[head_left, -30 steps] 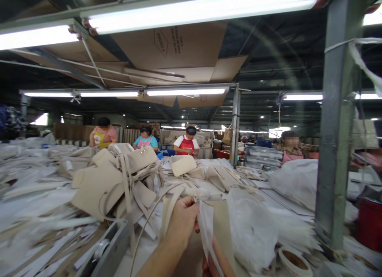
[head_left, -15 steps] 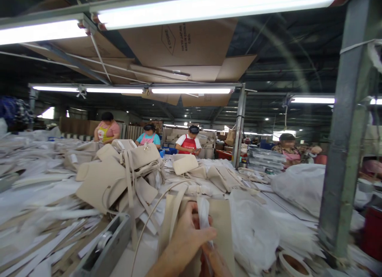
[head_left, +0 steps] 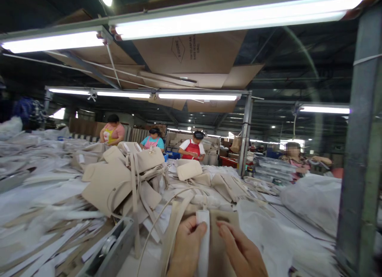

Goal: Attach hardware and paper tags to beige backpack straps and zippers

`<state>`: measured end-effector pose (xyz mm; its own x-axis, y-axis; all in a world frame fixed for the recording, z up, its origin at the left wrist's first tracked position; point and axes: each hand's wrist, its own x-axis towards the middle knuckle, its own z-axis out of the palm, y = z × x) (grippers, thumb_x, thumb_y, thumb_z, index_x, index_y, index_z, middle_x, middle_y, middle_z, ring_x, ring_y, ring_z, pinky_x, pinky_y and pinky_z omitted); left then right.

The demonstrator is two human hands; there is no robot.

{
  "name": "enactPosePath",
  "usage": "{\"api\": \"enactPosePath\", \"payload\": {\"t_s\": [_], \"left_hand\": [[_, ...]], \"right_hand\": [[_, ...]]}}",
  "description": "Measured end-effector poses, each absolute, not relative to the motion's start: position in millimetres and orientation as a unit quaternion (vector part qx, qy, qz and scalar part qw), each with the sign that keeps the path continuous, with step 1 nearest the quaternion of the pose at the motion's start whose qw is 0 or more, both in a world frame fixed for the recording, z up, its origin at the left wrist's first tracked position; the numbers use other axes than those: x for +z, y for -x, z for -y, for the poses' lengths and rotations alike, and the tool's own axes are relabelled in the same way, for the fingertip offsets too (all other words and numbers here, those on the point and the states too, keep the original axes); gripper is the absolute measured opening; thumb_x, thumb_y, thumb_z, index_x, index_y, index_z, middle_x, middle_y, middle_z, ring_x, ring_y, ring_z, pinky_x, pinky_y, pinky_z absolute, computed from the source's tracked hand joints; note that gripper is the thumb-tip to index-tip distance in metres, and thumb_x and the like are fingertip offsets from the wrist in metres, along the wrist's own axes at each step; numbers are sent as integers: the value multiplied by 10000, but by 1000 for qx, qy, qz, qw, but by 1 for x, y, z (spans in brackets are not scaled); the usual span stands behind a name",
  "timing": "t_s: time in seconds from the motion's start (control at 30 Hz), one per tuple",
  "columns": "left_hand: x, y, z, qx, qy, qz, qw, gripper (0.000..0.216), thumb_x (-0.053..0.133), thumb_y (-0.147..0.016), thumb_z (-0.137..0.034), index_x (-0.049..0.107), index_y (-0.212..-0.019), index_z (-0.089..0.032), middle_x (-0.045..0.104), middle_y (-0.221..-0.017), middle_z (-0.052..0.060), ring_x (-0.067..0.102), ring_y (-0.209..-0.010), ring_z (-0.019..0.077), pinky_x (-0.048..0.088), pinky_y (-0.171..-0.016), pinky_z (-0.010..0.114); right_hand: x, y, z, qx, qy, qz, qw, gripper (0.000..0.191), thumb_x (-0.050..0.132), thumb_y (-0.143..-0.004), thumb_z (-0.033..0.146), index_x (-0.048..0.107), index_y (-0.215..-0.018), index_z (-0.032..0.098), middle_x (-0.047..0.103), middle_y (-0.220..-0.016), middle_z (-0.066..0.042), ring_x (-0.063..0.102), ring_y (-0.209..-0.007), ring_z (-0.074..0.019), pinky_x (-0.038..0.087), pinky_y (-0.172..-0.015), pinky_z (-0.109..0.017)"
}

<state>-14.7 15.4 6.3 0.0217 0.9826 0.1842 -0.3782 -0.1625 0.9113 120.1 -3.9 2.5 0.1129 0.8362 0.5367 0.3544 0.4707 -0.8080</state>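
A beige bag (head_left: 221,249) stands upright close in front of me, a pale strap (head_left: 174,229) running down its left side. My left hand (head_left: 188,245) grips a white wrapping strip (head_left: 203,239) that lies lengthwise down the middle of the bag, the thumb pressed on its face. To the right of the strip, my right hand (head_left: 243,247) is closed, thumb and forefinger pinched together before the bag's upper right part. Whatever is between those fingertips, if anything, cannot be made out. The lower end of the bag falls outside the view.
Beige bags (head_left: 110,181) are heaped at left centre, beside a grey metal tape dispenser (head_left: 109,249). Paper strips (head_left: 53,233) litter the left side. Clear plastic (head_left: 256,229) and a steel post (head_left: 356,150) are on the right. Several people work across the table.
My right hand has come up from below my left and moved out to the right. The white strip now lies flatter and straighter under my left thumb. The view has shifted slightly.
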Motion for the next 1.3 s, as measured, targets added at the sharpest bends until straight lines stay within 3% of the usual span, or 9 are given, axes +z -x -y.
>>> {"api": "enactPosePath", "payload": {"t_s": [0.1,0.2,0.27,0.37,0.53,0.67,0.93,1.13,1.3], "left_hand": [[12,16,-10,621,-457,-317,552,325,718,-631,-430,703,-777,-140,654,-616,19,557,-624,161,414,-612,262],[21,19,-4,608,-451,-346,554,365,678,-672,-500,691,-748,-143,636,-605,18,515,-579,142,381,-566,250],[24,19,-2,601,-443,-357,561,369,654,-696,-515,664,-731,-148,610,-588,8,486,-548,127,359,-535,238],[21,16,-5,646,-414,-344,541,272,677,-692,-435,593,-753,-184,582,-604,-21,495,-549,121,375,-538,228],[16,5,-8,725,-435,-335,415,207,636,-724,-334,473,-662,-223,489,-561,-58,459,-525,117,391,-529,226],[14,3,-8,718,-473,-341,378,147,579,-745,-327,574,-671,-201,572,-623,-9,512,-584,141,431,-567,242],[3,-1,-23,730,-425,-333,420,236,683,-652,-397,649,-697,-168,592,-595,-2,472,-492,118,399,-479,232],[18,5,-13,709,-465,-353,395,189,647,-671,-348,660,-655,-160,585,-561,2,484,-503,137,401,-490,247],[25,12,-6,699,-516,-381,318,176,594,-730,-318,675,-679,-170,634,-650,24,564,-636,180,441,-598,274]], "right_hand": [[40,-110,-8,253,470,646,546,290,605,-764,474,702,-721,204,679,-689,-16,633,-717,-196,495,-670,-271],[54,-97,-20,323,455,629,542,316,618,-719,457,567,-546,197,473,-472,47,442,-486,-118,363,-495,-253],[54,-92,-23,369,449,605,544,305,626,-692,448,534,-543,199,384,-435,76,333,-437,-89,279,-448,-247],[51,-90,-22,407,443,584,545,291,627,-683,448,529,-573,196,365,-441,91,266,-424,-69,208,-428,-240],[49,-90,-17,439,431,565,550,321,646,-665,484,531,-591,194,342,-445,98,223,-418,-58,144,-418,-241],[50,-89,-18,447,423,565,550,348,658,-640,511,515,-572,202,324,-430,99,216,-403,-56,134,-407,-243],[46,-92,-20,451,386,595,541,310,623,-658,492,521,-593,207,305,-410,112,217,-392,-61,198,-387,-221],[42,-93,-17,267,432,630,588,219,585,-716,390,544,-599,210,514,-544,40,471,-498,-123,370,-451,-234],[51,-92,-8,164,490,661,544,254,522,-771,355,658,-623,199,627,-633,-10,567,-637,-173,417,-559,-262]]}}
